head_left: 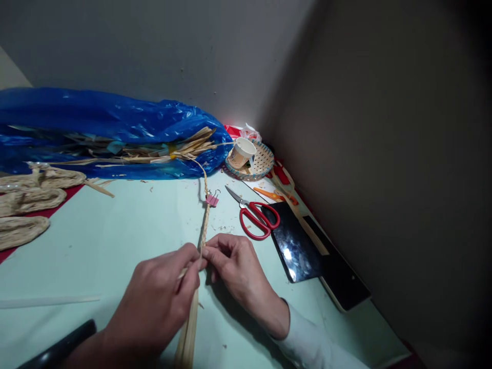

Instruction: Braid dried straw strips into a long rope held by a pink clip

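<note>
A narrow straw braid [205, 225] runs away from me across the pale green tabletop, with a pink binder clip [212, 200] fastened on it. At the braid's near end, my left hand [161, 292] is closed, pinching a straw strand between thumb and fingers. Just to the right, my right hand [234, 261] pinches the braid itself, and the two sets of fingertips meet there. Flat loose straw strands [189, 333] stretch from under my hands toward the near edge. Fingers of my left hand partly hide where the strands join.
A blue plastic bag [115, 113] holding straw bundles lies along the back. Red-handled scissors [255, 218] rest right of the braid, beside dark tablets [295, 246]. Behind them, a paper cup [243, 152] sits in a woven basket [265, 159]. Woven straw slippers [26, 205] lie at left.
</note>
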A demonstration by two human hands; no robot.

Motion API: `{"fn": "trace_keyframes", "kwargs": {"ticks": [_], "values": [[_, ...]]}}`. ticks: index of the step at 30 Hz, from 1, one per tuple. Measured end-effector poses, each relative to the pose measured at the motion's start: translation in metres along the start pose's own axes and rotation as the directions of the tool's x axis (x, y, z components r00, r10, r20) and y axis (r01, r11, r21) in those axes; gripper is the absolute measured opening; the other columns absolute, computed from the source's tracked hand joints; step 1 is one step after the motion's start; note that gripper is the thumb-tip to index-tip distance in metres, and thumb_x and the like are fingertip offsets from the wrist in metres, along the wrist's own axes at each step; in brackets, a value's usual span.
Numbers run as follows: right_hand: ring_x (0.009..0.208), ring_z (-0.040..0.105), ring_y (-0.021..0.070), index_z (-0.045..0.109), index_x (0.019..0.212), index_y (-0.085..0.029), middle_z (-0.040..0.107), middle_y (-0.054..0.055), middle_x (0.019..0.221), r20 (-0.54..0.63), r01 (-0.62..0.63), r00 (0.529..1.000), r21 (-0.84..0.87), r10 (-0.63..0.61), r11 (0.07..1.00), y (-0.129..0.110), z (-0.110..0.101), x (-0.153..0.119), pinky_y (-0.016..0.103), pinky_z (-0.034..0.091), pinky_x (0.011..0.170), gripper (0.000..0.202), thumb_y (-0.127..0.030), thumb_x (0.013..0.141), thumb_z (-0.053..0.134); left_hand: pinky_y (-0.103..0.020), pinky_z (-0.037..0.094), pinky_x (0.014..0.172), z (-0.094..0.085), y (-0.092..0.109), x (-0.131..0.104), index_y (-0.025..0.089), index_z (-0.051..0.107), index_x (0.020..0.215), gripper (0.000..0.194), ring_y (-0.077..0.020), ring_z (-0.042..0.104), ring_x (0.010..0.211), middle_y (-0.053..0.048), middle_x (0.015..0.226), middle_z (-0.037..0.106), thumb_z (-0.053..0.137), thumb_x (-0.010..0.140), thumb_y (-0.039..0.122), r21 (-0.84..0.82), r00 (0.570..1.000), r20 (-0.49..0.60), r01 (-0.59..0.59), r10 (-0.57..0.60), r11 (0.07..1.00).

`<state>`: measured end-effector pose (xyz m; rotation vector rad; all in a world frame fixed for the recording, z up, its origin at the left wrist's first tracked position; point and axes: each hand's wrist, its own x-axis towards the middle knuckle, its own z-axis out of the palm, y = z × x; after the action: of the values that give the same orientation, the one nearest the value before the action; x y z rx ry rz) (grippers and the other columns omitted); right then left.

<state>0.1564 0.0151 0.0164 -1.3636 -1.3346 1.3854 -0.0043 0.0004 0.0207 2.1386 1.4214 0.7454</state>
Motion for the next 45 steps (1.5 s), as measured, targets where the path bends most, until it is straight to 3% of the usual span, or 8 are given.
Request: {"fn": "trace_keyframes", "kwargs": {"ticks": [6, 13, 15, 18, 21, 25, 38, 45], "values": [[0.047, 0.037, 0.0077, 0.073, 0.072, -0.012, 0.056, -0.003, 0.055, 0.118, -0.087, 0.991, 0.241, 0.06, 0.967, -0.01, -0.006, -0.005, 0.023, 0.03, 0.05, 0.019, -0.018, 0.084, 0.059, -0.03, 0.046, 0.061, 0.015, 0.006, -0.02, 0.022, 0.065, 0.081, 0.034, -0.0192, 0.059, 0.057, -0.003, 0.064, 0.067, 0.039, 0.095, 0.006, 0.422, 0.919, 0.013, -0.362, 0.394, 0.831], [0.055, 0.044, 0.0097, 0.067, 0.075, -0.014, 0.062, 0.0, 0.064, 0.136, -0.148, 0.984, 0.296, 0.112, 0.943, -0.01, -0.006, -0.005, 0.024, 0.034, 0.056, 0.013, -0.024, 0.082, 0.065, -0.034, 0.047, 0.067, 0.014, -0.003, -0.016, 0.021, 0.069, 0.084, 0.03, -0.0225, 0.064, 0.068, -0.005, 0.073, 0.073, 0.044, 0.097, 0.011, 0.351, 0.916, 0.025, -0.383, 0.4, 0.855], [0.058, 0.051, 0.0113, 0.066, 0.075, -0.015, 0.064, 0.0, 0.065, 0.123, -0.12, 0.989, 0.295, 0.087, 0.948, -0.007, -0.005, -0.004, 0.024, 0.038, 0.061, 0.01, -0.023, 0.081, 0.066, -0.034, 0.043, 0.061, 0.007, -0.005, -0.007, 0.024, 0.063, 0.071, 0.031, -0.0224, 0.061, 0.066, -0.004, 0.067, 0.067, 0.049, 0.098, 0.023, 0.191, 0.943, 0.015, -0.33, 0.333, 0.924], [0.062, 0.055, 0.0125, 0.066, 0.075, -0.015, 0.063, -0.001, 0.064, 0.124, -0.087, 0.991, 0.29, 0.053, 0.953, -0.005, -0.006, -0.005, 0.025, 0.042, 0.066, 0.01, -0.023, 0.082, 0.066, -0.033, 0.044, 0.063, -0.007, -0.006, 0.013, 0.024, 0.061, 0.072, 0.025, -0.0202, 0.059, 0.065, -0.002, 0.072, 0.065, 0.058, 0.093, 0.038, -0.03, 0.999, -0.003, 0.045, -0.045, 0.999], [0.064, 0.058, 0.0132, 0.066, 0.077, -0.016, 0.064, -0.001, 0.063, 0.135, -0.075, 0.99, 0.318, 0.033, 0.945, -0.004, -0.007, -0.006, 0.025, 0.043, 0.068, 0.013, -0.028, 0.082, 0.069, -0.025, 0.035, 0.05, -0.013, -0.01, 0.031, 0.023, 0.062, 0.09, 0.029, -0.0133, 0.05, 0.053, 0.003, 0.067, 0.063, 0.074, 0.078, 0.046, -0.375, 0.904, 0.301, 0.405, -0.304, 0.834], [0.065, 0.059, 0.0131, 0.066, 0.077, -0.016, 0.064, -0.002, 0.064, 0.147, -0.047, 0.989, 0.294, 0.003, 0.955, -0.002, -0.007, -0.005, 0.024, 0.044, 0.07, 0.012, -0.024, 0.087, 0.066, -0.021, 0.013, 0.042, -0.013, -0.019, 0.041, 0.02, 0.059, 0.095, 0.044, -0.004, 0.028, 0.042, 0.003, 0.068, 0.069, 0.083, 0.07, 0.048, -0.529, 0.749, 0.594, 0.639, -0.294, 0.558], [0.073, 0.058, 0.0153, 0.063, 0.088, -0.016, 0.073, 0.003, 0.081, 0.092, 0.105, 0.993, -0.423, -0.072, 0.9, -0.016, -0.012, -0.017, 0.026, 0.036, 0.068, 0.015, -0.012, 0.101, 0.056, -0.023, 0.018, 0.044, -0.009, -0.008, 0.037, 0.017, 0.064, 0.08, 0.04, -0.0067, 0.026, 0.045, 0.011, 0.052, 0.047, 0.073, 0.067, 0.054, -0.495, 0.749, 0.551, 0.648, -0.368, 0.579], [0.074, 0.063, 0.0178, 0.065, 0.094, -0.016, 0.072, 0.006, 0.082, 0.137, 0.116, 0.99, -0.602, -0.041, 0.79, -0.024, -0.015, -0.02, 0.027, 0.036, 0.067, 0.014, -0.014, 0.101, 0.053, -0.029, 0.035, 0.061, -0.005, -0.006, 0.034, 0.02, 0.06, 0.066, 0.031, -0.0168, 0.045, 0.064, 0.004, 0.061, 0.053, 0.065, 0.073, 0.051, -0.382, 0.848, 0.407, 0.496, -0.34, 0.78]]}}
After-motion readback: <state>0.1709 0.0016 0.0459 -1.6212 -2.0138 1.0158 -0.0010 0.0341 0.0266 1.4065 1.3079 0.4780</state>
